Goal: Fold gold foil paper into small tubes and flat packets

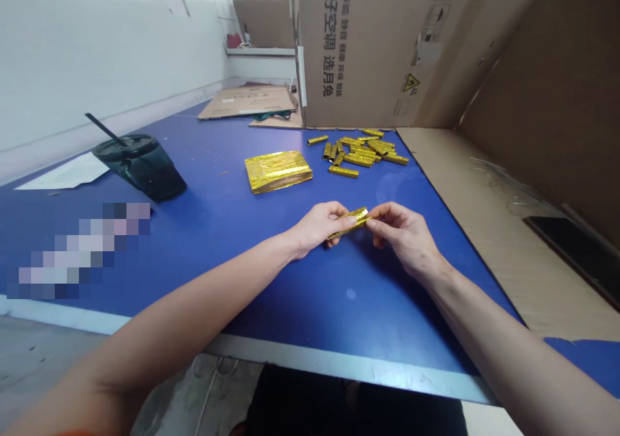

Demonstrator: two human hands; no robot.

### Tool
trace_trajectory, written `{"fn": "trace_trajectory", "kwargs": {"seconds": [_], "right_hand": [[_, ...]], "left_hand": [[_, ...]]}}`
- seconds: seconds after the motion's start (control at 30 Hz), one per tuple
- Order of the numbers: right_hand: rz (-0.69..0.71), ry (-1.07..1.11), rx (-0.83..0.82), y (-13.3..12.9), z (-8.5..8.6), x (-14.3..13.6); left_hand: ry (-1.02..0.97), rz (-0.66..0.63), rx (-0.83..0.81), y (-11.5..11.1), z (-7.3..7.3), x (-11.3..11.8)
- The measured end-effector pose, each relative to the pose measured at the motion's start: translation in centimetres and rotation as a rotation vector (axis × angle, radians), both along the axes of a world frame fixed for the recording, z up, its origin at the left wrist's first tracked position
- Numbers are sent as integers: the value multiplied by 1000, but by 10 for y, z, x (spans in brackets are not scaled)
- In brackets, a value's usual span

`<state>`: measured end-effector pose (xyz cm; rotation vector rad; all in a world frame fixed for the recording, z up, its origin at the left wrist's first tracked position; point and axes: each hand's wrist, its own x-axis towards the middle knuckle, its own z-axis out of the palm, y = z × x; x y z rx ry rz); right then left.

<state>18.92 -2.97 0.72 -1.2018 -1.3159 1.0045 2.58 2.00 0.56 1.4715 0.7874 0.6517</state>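
Between my two hands is a strip of gold foil paper (349, 224), partly folded lengthwise, held a little above the blue table. My left hand (325, 223) is closed around its left part, thumb on top. At the strip's right end, the thumb and fingers of my right hand (400, 229) pinch its edge. A stack of flat gold foil paper sheets (278, 170) lies beyond my left hand. Farther right is a loose pile of folded gold paper pieces (361, 153), narrow and tube-like.
A dark tumbler with a straw (145, 168) stands at the left, near a white sheet (68, 172) and a pixelated patch. Cardboard walls (368, 48) rise at the back and right. Flat cardboard (249, 101) lies at the back. A dark flat object (576, 255) sits right.
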Motion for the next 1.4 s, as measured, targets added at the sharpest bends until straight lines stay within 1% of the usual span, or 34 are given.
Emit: {"fn": "trace_trajectory", "kwargs": {"seconds": [0.07,0.2,0.4,0.57,0.77,1.07,1.2,1.4], "right_hand": [[-6,30,-15,0,0,0],[-17,101,-33,0,0,0],[-16,111,-50,2,-2,1],[11,143,-70,2,-2,1],[95,215,-71,2,-2,2],[63,196,-62,2,-1,0],[44,156,-52,1,1,0],[81,159,-57,1,-1,1]], "left_hand": [[-20,-21,-22,1,0,-1],[-1,-5,-5,1,1,0],[27,0,15,-1,2,3],[-18,8,-50,-2,3,4],[-78,82,-89,-1,3,4],[-212,141,-183,1,3,4],[-182,153,-180,1,2,4],[-121,126,-155,1,2,4]]}}
